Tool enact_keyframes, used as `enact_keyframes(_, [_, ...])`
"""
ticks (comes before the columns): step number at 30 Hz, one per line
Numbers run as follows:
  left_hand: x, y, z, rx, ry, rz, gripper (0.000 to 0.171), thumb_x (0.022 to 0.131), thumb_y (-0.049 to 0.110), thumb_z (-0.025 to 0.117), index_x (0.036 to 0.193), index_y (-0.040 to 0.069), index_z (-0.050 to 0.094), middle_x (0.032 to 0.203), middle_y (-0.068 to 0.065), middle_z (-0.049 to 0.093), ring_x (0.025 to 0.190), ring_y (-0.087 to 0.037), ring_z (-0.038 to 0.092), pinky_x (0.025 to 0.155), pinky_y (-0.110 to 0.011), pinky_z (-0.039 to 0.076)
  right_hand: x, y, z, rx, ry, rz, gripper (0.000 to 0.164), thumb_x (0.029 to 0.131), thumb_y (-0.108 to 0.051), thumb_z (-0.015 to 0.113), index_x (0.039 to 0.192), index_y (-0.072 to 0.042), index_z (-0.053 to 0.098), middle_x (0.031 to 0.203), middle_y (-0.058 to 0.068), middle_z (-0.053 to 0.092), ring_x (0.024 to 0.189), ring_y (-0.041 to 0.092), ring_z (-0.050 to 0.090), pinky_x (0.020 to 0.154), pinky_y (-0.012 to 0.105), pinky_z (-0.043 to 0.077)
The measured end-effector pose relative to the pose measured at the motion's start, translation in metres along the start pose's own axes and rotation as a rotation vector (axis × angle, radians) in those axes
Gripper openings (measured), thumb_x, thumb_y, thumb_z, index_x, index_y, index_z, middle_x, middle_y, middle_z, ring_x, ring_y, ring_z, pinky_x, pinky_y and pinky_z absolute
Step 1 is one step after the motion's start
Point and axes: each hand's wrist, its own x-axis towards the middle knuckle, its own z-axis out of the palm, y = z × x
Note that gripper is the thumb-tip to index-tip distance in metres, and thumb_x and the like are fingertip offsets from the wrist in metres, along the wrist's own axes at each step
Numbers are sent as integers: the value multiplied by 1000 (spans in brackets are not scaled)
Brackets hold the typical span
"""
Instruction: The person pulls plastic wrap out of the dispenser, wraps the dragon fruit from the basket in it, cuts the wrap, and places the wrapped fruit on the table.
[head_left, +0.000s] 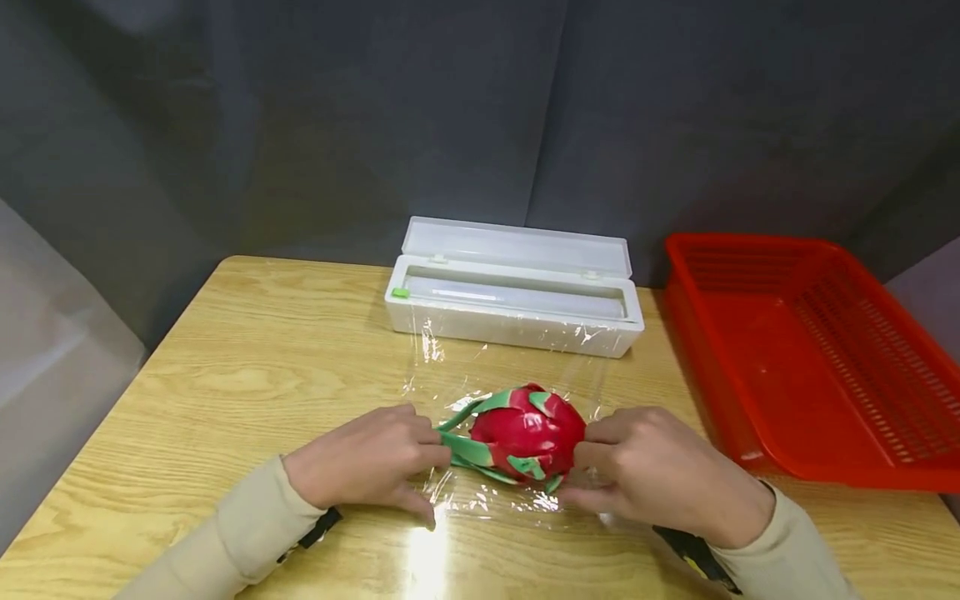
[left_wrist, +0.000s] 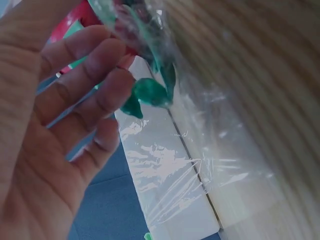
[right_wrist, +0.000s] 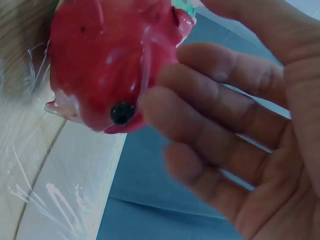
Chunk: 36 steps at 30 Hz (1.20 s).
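Observation:
A red dragon fruit (head_left: 528,433) with green leaf tips lies on a sheet of clear plastic wrap (head_left: 480,502) spread over the table. My left hand (head_left: 375,458) is at the leafy end, fingertips against the green tips (left_wrist: 152,92) and thumb held apart. At the rounded end is my right hand (head_left: 645,467), its fingertips right at the fruit's skin (right_wrist: 110,65). Both wrist views show the fingers loosely bent and spread, not curled round the fruit. Wrap overlaps the leaf tips in the left wrist view.
Behind the fruit stands a white wrap dispenser box (head_left: 510,329), lid (head_left: 517,246) raised, with a roll (head_left: 517,296) inside and a green slider (head_left: 401,292) at its left. A red plastic basket (head_left: 780,358) stands at the right of the wooden table (head_left: 247,358). Dark cloth (head_left: 375,125) hangs behind.

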Motion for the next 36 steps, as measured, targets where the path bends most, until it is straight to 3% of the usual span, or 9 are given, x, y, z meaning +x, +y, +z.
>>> enact_keyframes(5, [1, 3, 1, -54, -67, -37, 52, 62, 68, 82, 79, 22, 65, 68, 16, 52, 62, 3, 36, 67, -16, 39, -2, -6, -1, 64, -243, 109, 16, 79, -39, 88, 79, -27, 78, 76, -17, 74, 63, -8, 61, 58, 16, 51])
enact_keyframes(8, [1, 4, 1, -108, -100, -59, 51, 57, 64, 86, 78, 22, 65, 68, 16, 53, 61, 4, 35, 67, -16, 41, -2, -8, 3, 92, -340, 149, 14, 79, -38, 88, 82, -28, 79, 77, -17, 75, 64, -8, 61, 59, 18, 51])
enact_keyframes(13, [1, 6, 0, -141, -163, -79, 45, 60, 56, 88, 80, 23, 67, 72, 16, 57, 62, 4, 36, 64, -14, 39, -1, -14, 11, 105, -457, 205, 26, 74, -40, 90, 68, -31, 67, 61, -23, 55, 56, -5, 44, 51, 17, 36])
enact_keyframes(17, [3, 8, -2, -164, -226, -120, 39, 63, 51, 90, 75, 24, 64, 65, 17, 49, 58, 3, 33, 57, -13, 31, -1, -20, 18, 122, -554, 293, 39, 69, -41, 93, 63, -30, 56, 58, -19, 40, 54, 1, 35, 50, 20, 28])
enact_keyframes(22, [4, 9, -2, -214, -280, -160, 32, 69, 40, 91, 70, 27, 62, 59, 20, 42, 55, 5, 34, 56, -11, 30, -1, -24, 26, 104, -604, 343, 42, 66, -32, 94, 62, -27, 52, 57, -16, 39, 54, 5, 36, 50, 24, 30])
enact_keyframes(29, [3, 9, -4, -185, -279, -134, 23, 79, 32, 87, 71, 27, 66, 63, 21, 51, 57, 5, 39, 63, -13, 38, -2, -26, 35, 25, -583, 348, 36, 67, -18, 88, 63, -24, 53, 61, -10, 53, 54, 11, 47, 50, 29, 39])
enact_keyframes(36, [1, 9, -8, -208, -283, -148, 26, 74, 19, 85, 68, 25, 60, 60, 19, 46, 58, 3, 37, 59, -14, 34, -4, -24, 40, -47, -535, 274, 31, 67, -12, 88, 64, -25, 60, 60, -9, 57, 53, 11, 50, 48, 29, 41])
